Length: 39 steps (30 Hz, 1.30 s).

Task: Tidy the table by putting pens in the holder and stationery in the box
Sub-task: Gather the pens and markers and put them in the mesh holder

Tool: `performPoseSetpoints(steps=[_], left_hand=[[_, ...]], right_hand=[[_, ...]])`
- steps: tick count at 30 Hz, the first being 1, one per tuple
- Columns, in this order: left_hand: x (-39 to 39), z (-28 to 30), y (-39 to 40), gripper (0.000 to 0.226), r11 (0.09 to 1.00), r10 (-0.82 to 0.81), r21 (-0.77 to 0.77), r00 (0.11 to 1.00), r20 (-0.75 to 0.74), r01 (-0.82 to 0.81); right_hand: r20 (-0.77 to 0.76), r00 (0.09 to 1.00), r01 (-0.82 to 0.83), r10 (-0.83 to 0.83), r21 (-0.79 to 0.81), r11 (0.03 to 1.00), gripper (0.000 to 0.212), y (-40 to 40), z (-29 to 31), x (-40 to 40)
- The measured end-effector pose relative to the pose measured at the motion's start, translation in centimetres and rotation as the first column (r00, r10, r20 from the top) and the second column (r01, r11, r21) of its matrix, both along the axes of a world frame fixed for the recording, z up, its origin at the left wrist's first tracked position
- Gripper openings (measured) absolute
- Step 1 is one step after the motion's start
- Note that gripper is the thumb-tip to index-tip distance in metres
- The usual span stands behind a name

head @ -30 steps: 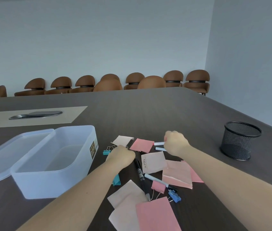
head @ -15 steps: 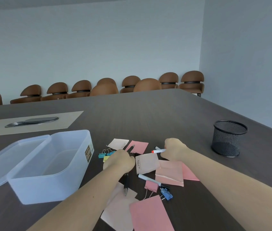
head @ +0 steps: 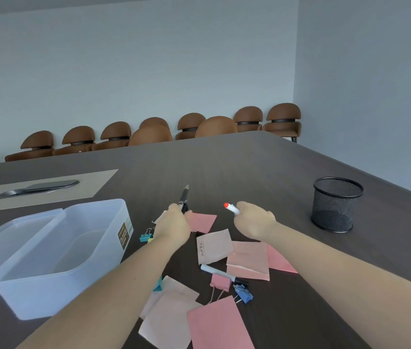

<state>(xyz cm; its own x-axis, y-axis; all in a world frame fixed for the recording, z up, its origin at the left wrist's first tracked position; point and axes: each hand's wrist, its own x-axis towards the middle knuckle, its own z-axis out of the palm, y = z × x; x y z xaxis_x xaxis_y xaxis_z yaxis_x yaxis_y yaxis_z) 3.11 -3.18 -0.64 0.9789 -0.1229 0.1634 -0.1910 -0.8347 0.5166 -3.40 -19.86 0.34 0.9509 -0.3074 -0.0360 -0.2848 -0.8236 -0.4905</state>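
Note:
My left hand [head: 173, 226] grips a black pen [head: 183, 198] that points up and away, lifted off the table. My right hand [head: 253, 224] holds a white marker with a red cap [head: 231, 208], also lifted. The black mesh pen holder [head: 335, 204] stands to the right of my right hand, apart from it. The clear plastic box [head: 56, 250] sits open at the left, its lid [head: 3, 243] leaning beside it. Another white marker [head: 220, 273] lies on the table among pink and beige sticky notes [head: 247, 263] and binder clips [head: 243, 293].
Teal and yellow binder clips [head: 146, 236] lie between the box and my left hand. A beige inlay with a dark metal plate [head: 38, 188] is at the far left of the dark table. Brown chairs [head: 154, 129] line the far edge.
Both hands have risen from the table: the left has lifted the black pen, now pointing away, and the right has lifted the red-capped marker. The view has tilted up slightly.

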Motion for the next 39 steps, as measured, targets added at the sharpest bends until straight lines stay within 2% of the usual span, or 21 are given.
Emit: performPoseSetpoints(steps=[2,4,6,9,13,14,17,20,22,24,29,31,33,36,39], left_hand=[[0.4,0.2,-0.5,0.019,0.996,-0.091,0.015,0.993,-0.069,0.092],[0.3,0.4,-0.8,0.006,0.989,-0.132,0.046,0.977,-0.167,0.142],[0.4,0.1,-1.0,0.017,0.982,-0.17,0.043,0.952,-0.253,0.186],[0.4,-0.3,-1.1,0.018,0.964,-0.238,0.031,0.915,-0.327,0.262],[0.0,-0.2,-0.9,0.041,0.92,-0.34,0.096,0.896,-0.286,0.38],[0.1,-0.2,-0.9,0.039,0.904,-0.364,0.131,0.894,-0.262,0.406],[-0.2,0.3,-0.8,0.006,0.848,-0.4,0.282,0.89,-0.218,0.449],[-0.4,1.3,-1.0,0.025,0.717,-0.427,0.513,0.879,-0.213,0.473],[-0.6,2.2,-1.2,0.022,0.64,-0.432,0.616,0.878,-0.206,0.459],[-0.7,2.4,-1.4,0.02,0.617,-0.44,0.642,0.876,-0.199,0.456],[-1.0,1.5,-2.4,0.003,0.633,-0.503,0.559,0.833,-0.23,0.537],[-1.0,1.3,-2.3,0.004,0.645,-0.504,0.54,0.832,-0.232,0.541],[-0.9,1.4,-2.1,0.016,0.656,-0.511,0.526,0.831,-0.218,0.541],[-0.6,1.7,-1.2,0.01,0.711,-0.476,0.509,0.865,-0.16,0.485],[-0.4,2.3,-0.2,0.014,0.766,-0.395,0.514,0.913,-0.099,0.387]], right_hand=[[0.009,0.998,-0.062,0.061,0.13,0.99,0.027,0.4,0.2,-0.1],[0.011,0.994,-0.112,0.112,0.19,0.975,0.022,0.9,0.4,-0.3],[0.008,0.991,-0.135,0.136,0.205,0.97,0.019,1.4,0.7,-0.6],[0.005,0.987,-0.16,0.164,0.254,0.954,0.026,1.8,1.2,-1.1],[-0.072,0.968,-0.216,0.241,0.258,0.942,0.02,2.2,1.7,-2.3],[-0.097,0.959,-0.236,0.268,0.256,0.937,0.022,2.3,1.7,-2.6],[-0.192,0.908,-0.342,0.373,0.178,0.923,0.027,2.6,1.3,-3.3],[-0.296,0.855,-0.43,0.426,0.058,0.901,0.023,3.0,1.3,-3.8],[-0.318,0.838,-0.462,0.444,0.022,0.887,0.024,3.2,1.5,-4.1],[-0.322,0.827,-0.483,0.461,0.012,0.876,0.024,3.5,1.4,-4.3],[-0.311,0.844,-0.47,0.437,-0.04,0.882,0.021,4.0,0.8,-4.2],[-0.302,0.856,-0.454,0.42,-0.051,0.889,0.021,4.1,0.8,-4.1],[-0.258,0.881,-0.412,0.397,-0.004,0.911,0.023,4.0,1.1,-4.1],[-0.16,0.927,-0.331,0.338,0.067,0.941,0.024,3.5,1.9,-4.0],[-0.094,0.956,-0.265,0.277,0.123,0.956,0.026,3.2,2.1,-3.6]])
